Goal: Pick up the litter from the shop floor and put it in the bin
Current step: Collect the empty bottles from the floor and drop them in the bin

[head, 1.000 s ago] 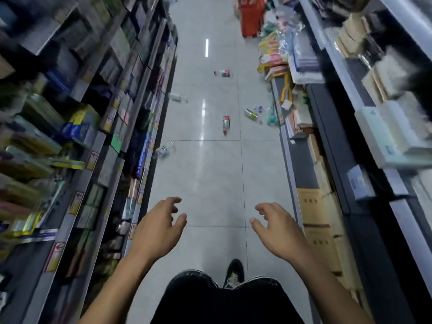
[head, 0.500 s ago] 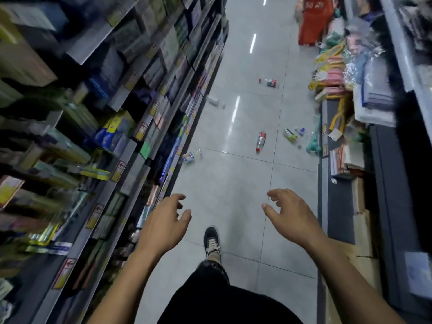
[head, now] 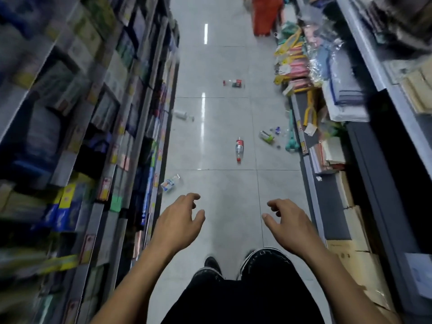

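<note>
A narrow shop aisle runs toward twelve o'clock, floored in glossy grey tiles [head: 224, 206] that mirror strip lights [head: 205, 33] in white streaks. At nine o'clock, blurred metal shelving [head: 98, 141] holds what may be boxed goods. At three o'clock, shelves [head: 364, 127] carry stacked paper, packets and cardboard cartons [head: 357, 260].

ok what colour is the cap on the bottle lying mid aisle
Red, matching its red label; the bottle itself is clear. Head view.
</note>
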